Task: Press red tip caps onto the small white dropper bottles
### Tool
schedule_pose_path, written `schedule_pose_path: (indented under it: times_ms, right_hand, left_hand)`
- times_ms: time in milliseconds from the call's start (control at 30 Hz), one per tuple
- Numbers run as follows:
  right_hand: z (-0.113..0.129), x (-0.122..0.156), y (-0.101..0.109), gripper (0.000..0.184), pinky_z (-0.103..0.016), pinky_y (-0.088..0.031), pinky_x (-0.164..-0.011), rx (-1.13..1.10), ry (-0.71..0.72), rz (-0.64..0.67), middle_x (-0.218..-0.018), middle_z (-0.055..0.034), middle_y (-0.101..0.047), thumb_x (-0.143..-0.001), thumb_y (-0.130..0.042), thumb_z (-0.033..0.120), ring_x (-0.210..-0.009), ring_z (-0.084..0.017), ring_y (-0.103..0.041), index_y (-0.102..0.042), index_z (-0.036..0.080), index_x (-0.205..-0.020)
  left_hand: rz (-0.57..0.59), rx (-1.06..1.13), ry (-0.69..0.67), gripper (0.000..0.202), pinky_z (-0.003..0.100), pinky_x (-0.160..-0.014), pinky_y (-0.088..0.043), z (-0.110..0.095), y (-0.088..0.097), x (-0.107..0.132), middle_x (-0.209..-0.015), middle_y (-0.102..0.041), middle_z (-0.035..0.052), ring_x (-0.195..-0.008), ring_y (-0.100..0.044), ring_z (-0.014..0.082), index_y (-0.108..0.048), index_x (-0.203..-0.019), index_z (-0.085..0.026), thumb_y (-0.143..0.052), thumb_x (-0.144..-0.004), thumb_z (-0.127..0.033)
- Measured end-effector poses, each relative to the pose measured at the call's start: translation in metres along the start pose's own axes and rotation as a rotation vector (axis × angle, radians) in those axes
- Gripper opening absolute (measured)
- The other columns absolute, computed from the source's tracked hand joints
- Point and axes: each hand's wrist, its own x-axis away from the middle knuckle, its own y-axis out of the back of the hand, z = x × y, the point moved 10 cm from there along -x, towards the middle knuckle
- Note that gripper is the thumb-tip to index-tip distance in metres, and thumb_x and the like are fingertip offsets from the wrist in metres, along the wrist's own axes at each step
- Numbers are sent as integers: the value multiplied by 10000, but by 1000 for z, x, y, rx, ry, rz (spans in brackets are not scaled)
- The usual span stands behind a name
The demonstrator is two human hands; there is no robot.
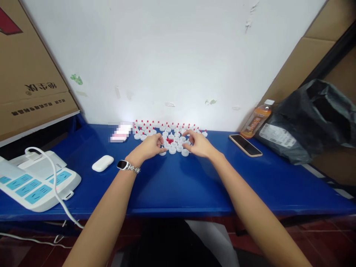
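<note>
A cluster of small white plastic caps (172, 150) sits on the blue table near the wall. Those along the back and sides, such as a red-tipped white cap (137, 136), carry small red tips on their nozzles. Loose red tips (170, 141) lie in a small pile amid the white caps. My left hand (150, 146) is at the cluster's left front, its thumb apart from its curled fingers beside the caps. On the right side, my right hand (198, 144) has index finger and thumb spread around nearby caps. Neither hand visibly grips a cap.
On the left are a white power strip (39, 185) with a cable, a white earbud case (102, 163) and a blurred-out item (121, 132). To the right lie a phone (246, 145), an orange drink bottle (256, 119) and a black plastic bag (303, 126). Cardboard boxes flank the table.
</note>
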Motion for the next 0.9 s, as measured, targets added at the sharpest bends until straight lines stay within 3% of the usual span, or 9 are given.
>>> schedule_pose_path:
  times_ms: [133,233,433,700,900]
  right_hand:
    - [-8,10,-14,431,-245,-327,-568,0,-40,135,-723,24,-627,-747,-675,278,-638,-145,-529,-601,228,-1169]
    - [-8,10,-23,401,-237,-346,-583,-26,-11,151,-712,32,-655,-746,-632,186,-649,-142,-561,-598,230,-1143]
    - [-18,4,-20,270,-246,-388,-631,1,-37,44,-774,9,-694,-786,-589,154,-683,-149,-600,-627,224,-1044]
    - [-21,-2,-26,238,-245,-391,-638,-32,-33,-2,-777,10,-683,-845,-580,209,-680,-139,-587,-623,216,-1079]
    - [-10,5,-3,229,-271,-357,-616,28,-62,-181,-740,21,-645,-897,-564,383,-690,-162,-582,-623,236,-1063]
  left_hand:
    - [2,-37,-16,305,273,-563,-343,-9,-4,2,-658,-557,-37,-580,-525,146,-498,-863,-206,-727,-727,-357]
    - [-7,-63,-23,280,275,-560,-328,-13,-4,3,-636,-532,-41,-570,-507,148,-497,-848,-208,-710,-733,-349]
    - [3,-13,-37,220,271,-586,-356,-8,-7,0,-656,-557,-24,-602,-534,155,-481,-815,-208,-671,-762,-306]
    - [-79,-60,-22,282,267,-573,-323,2,1,-3,-652,-533,-29,-596,-498,150,-411,-751,-221,-677,-768,-315]
    - [-123,-75,21,405,273,-544,-268,5,15,2,-572,-434,-46,-551,-407,139,-351,-661,-226,-679,-785,-430]
